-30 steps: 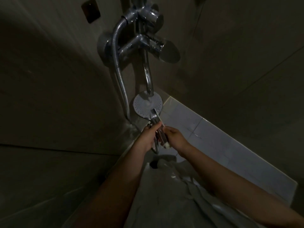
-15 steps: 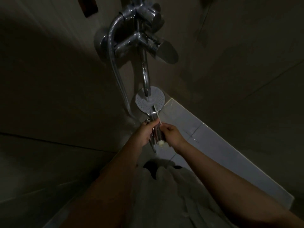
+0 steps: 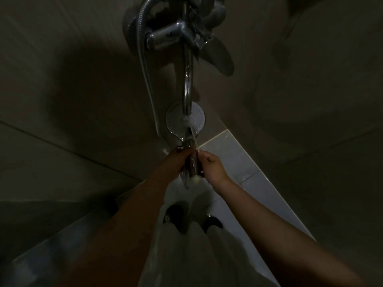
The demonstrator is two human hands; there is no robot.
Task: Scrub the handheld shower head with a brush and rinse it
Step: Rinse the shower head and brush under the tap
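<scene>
Both bare forearms extend forward from the lower frame and converge near centre. The left hand (image 3: pixel 179 160) is closed in a fist-like grip, fingers wrapped, knuckles facing left. The right hand (image 3: pixel 213 167) sits just beside it, fingers curled inward in a pinch-style hold, wrist slightly bent. The hands are close together, almost touching. Low light obscures individual fingertip positions.

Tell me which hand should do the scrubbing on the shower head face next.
Right. The right hand already grips the slim brush, whose tip points up at the shower head face. The left hand is wrapped around the chrome handle, steadying it, so it is best kept there.
</scene>
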